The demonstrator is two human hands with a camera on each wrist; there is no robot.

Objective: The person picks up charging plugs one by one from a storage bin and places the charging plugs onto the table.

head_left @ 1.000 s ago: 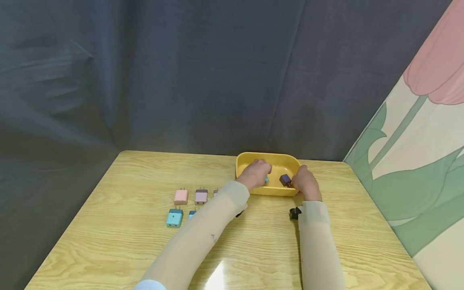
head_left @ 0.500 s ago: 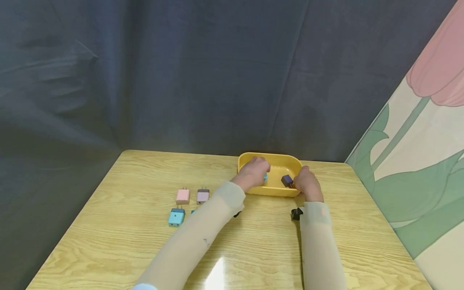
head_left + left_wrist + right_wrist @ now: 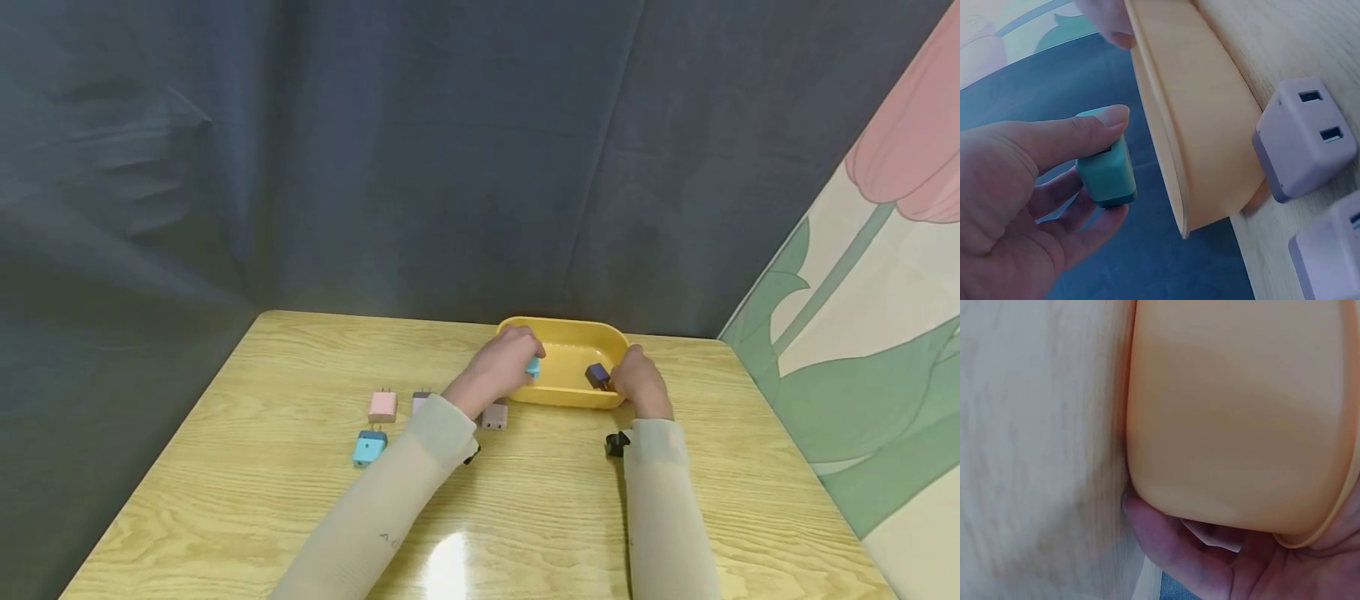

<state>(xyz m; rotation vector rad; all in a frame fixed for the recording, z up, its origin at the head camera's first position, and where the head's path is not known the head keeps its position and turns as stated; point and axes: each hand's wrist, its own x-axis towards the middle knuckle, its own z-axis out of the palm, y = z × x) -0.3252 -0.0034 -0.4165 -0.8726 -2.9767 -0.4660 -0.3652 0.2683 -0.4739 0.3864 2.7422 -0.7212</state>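
My left hand [image 3: 504, 365] pinches a turquoise USB charger [image 3: 1107, 169] between thumb and fingers, just above the near left rim of the yellow plastic basket [image 3: 562, 398]. In the left wrist view the charger is clear of the basket wall. At the basket's right end my right hand [image 3: 643, 383] grips the rim, its fingers curled against the outside wall in the right wrist view. A dark purple charger [image 3: 597, 376] lies inside the basket near that hand.
On the wooden table [image 3: 247, 433], left of the basket, stand a pink charger [image 3: 382, 407], a lilac charger [image 3: 421, 403], a mauve charger [image 3: 493, 415] and a blue charger [image 3: 370, 447]. My left forearm covers part of their rows. A dark curtain [image 3: 420, 167] hangs behind the table.
My left hand has lifted the turquoise charger from inside the basket and moved left and toward me with it. My right hand stays at the basket's right end.
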